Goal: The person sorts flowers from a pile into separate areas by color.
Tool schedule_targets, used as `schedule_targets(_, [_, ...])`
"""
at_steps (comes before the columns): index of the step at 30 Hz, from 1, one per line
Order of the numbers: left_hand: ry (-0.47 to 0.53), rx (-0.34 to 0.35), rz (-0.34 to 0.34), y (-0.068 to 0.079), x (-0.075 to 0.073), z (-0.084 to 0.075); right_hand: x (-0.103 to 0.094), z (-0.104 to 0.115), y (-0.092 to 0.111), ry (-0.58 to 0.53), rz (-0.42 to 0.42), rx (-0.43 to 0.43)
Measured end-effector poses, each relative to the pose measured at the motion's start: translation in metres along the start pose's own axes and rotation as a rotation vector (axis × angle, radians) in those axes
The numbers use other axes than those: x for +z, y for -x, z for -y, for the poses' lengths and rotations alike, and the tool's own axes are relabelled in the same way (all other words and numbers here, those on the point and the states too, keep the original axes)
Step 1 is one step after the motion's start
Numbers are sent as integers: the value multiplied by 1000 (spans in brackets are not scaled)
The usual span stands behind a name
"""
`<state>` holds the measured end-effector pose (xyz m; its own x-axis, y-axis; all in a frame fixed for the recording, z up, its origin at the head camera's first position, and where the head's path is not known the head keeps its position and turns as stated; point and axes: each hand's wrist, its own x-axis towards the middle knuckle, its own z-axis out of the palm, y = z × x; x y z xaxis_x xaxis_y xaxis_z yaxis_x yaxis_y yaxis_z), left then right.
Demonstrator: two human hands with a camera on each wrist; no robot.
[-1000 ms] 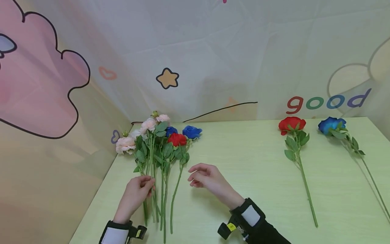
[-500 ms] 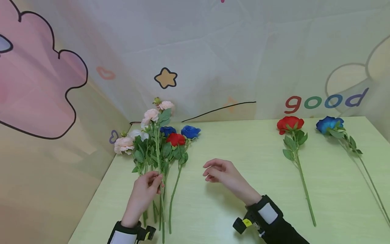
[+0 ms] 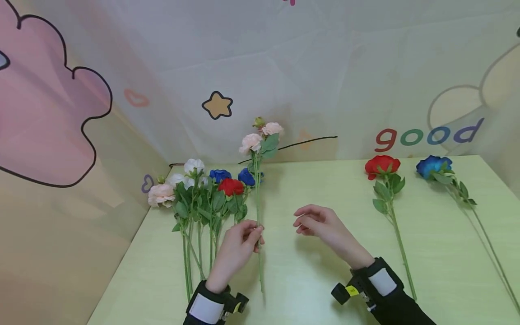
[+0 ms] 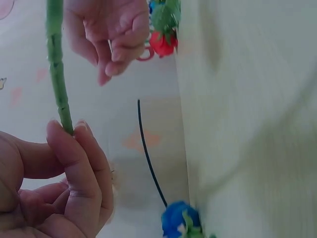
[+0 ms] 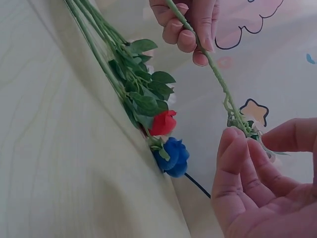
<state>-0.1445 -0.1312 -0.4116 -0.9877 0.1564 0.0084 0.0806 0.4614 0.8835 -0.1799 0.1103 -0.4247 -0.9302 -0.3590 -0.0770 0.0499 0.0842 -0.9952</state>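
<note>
My left hand (image 3: 239,248) pinches the green stem of an artificial pale pink peony (image 3: 251,143), held upright with its blooms above the back table edge. In the left wrist view the stem (image 4: 58,84) runs up from between thumb and fingertips. My right hand (image 3: 321,223) hovers over the table to the right of that stem, fingers loosely bent and holding nothing. Its fingertips overlap the peony's leaves in the right wrist view. Left of my left hand lies a bunch of flowers: white blooms (image 3: 194,166), a pink one (image 3: 161,195), a red rose (image 3: 231,186) and blue roses (image 3: 220,175).
On the right side of the pale green table (image 3: 308,289) lie a single red rose (image 3: 383,167) and a single blue rose (image 3: 434,167), stems toward me. A printed backdrop cloth (image 3: 308,81) rises behind the table's back edge.
My left hand has lifted the pink peony up out of the bunch and carried it right. White blooms now show where it lay. My right hand has moved right.
</note>
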Motion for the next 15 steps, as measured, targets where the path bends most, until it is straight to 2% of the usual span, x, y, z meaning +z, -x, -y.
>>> schedule_targets(5, [38,47,49,-12,22,-10,-16,3,1,31,-45,-2])
schedule_targets(9, [65,59,70,-21,36,-19,-27,6,4,32,-82,-6])
schedule_targets(15, [89,72,112,-26,53,-24,-31,6,5,1,-109,-3])
